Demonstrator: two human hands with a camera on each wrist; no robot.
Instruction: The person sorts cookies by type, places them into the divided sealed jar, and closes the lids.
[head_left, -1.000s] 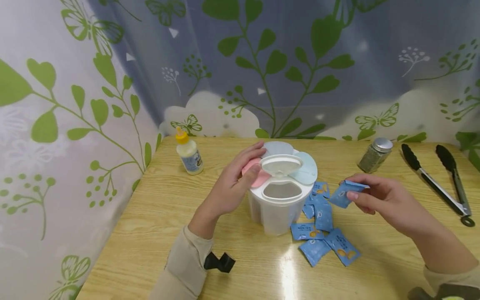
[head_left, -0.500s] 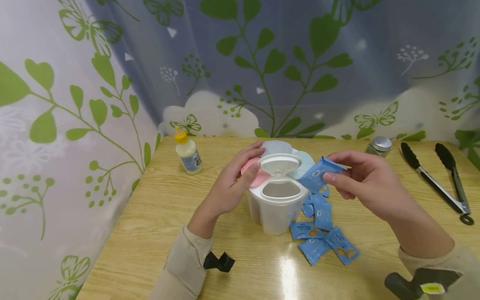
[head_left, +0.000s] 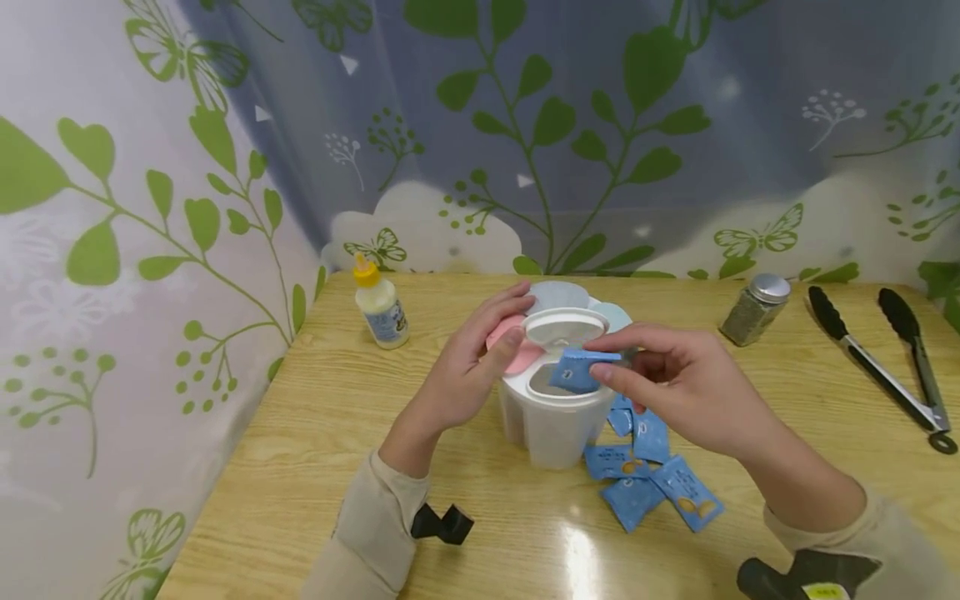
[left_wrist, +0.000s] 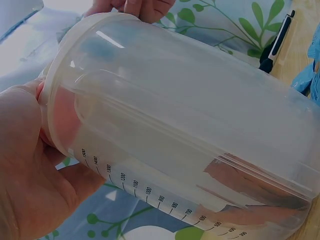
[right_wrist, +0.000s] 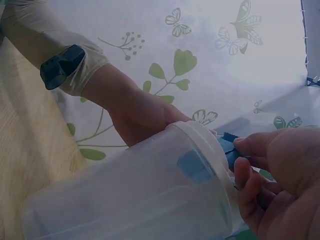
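Blue packet in pinching right hand; at container opening

On the clear plastic container we read a black scale, from 1500 near the top through 1000 to, as best we can tell, 300. Print on the blue packets and the squeeze bottle is too small for us.

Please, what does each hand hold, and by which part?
The right hand pinches a blue packet by its upper end; the left hand holds the container by its rim.
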